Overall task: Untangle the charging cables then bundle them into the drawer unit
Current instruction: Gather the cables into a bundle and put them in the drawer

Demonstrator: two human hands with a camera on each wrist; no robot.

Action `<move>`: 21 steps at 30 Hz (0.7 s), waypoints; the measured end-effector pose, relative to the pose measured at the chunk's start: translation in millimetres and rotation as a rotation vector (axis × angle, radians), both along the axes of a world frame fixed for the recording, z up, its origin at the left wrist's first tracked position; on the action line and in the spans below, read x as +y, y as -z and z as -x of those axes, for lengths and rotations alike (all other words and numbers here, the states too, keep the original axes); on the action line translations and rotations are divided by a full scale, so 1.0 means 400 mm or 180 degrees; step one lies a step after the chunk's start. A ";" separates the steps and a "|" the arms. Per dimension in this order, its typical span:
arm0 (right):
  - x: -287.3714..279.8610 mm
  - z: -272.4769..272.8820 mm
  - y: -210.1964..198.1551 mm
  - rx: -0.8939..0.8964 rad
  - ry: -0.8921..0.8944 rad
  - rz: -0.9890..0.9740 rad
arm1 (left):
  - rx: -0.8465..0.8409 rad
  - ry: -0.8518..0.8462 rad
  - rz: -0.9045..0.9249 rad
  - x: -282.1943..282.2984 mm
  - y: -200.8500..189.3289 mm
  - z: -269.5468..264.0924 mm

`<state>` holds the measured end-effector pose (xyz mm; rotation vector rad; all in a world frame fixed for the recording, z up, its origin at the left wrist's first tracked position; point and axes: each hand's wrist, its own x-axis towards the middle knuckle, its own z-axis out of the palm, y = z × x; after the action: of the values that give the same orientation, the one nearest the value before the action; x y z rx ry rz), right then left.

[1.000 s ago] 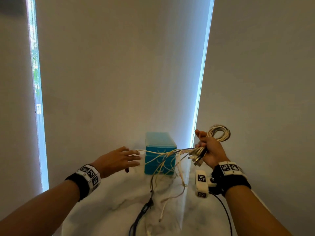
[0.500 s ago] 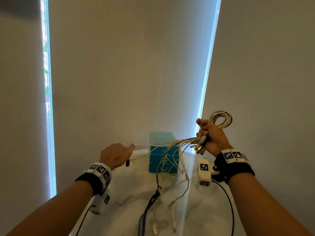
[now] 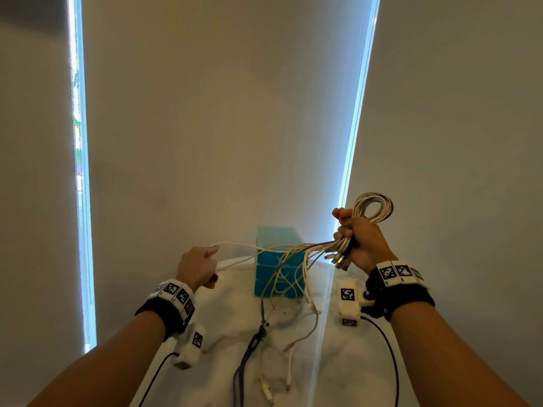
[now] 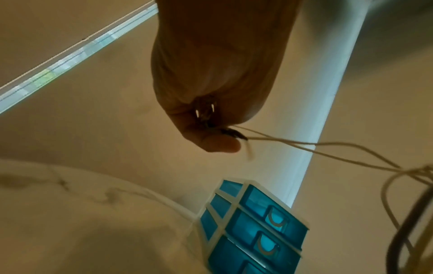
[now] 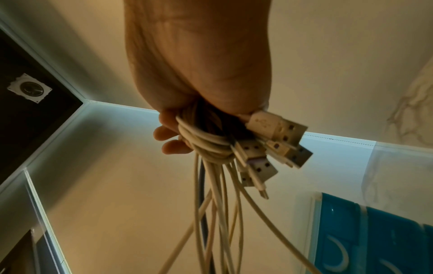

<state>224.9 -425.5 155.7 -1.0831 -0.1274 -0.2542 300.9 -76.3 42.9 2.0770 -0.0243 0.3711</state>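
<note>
My right hand [image 3: 360, 239] [image 5: 196, 74] is raised to the right of the drawer unit and grips a bundle of charging cables [image 3: 373, 205] [image 5: 211, 148], its loops above the fist. Several USB plugs [image 5: 279, 135] stick out below the fist. Loose strands [image 3: 289, 259] hang from it in front of the teal drawer unit [image 3: 279, 262] [image 4: 253, 228] down to the marble table [image 3: 223, 324]. My left hand [image 3: 197, 267] [image 4: 211, 77] is left of the unit and pinches one white cable [image 3: 244, 246] [image 4: 304, 146], stretched taut toward the right hand.
A dark blue cable [image 3: 249, 351] and white cable ends [image 3: 289, 374] trail toward the table's near edge. Grey blinds with bright window gaps [image 3: 355, 121] stand close behind the unit. Wrist cameras [image 3: 348, 301] hang under both wrists.
My left hand has closed on a white cable and drawn it leftward, pulling it taut. My right hand has lifted the bundle higher.
</note>
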 end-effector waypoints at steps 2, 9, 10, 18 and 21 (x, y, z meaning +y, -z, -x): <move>0.002 0.002 0.001 0.0000 -0.0002 0.0037 | 0.0238 0.0195 0.0037 0.005 0.015 0.006; -0.032 0.005 0.007 0.0043 0.0268 0.0154 | 0.1166 0.1336 -0.2191 0.059 0.044 0.008; -0.033 0.006 0.009 0.0041 0.0303 0.0196 | 0.1175 0.1541 -0.2106 0.061 0.034 0.018; 0.009 0.026 0.001 -0.0036 0.0564 0.0655 | -0.0334 0.0360 -0.1258 -0.015 -0.058 0.038; 0.065 0.034 -0.005 -0.0252 0.0521 0.1017 | -0.0482 0.1578 -0.0180 -0.159 -0.130 0.111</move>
<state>211.2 -399.5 157.6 -1.4039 -0.1537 -0.4347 256.4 -139.9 94.8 2.0100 -0.6335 0.2207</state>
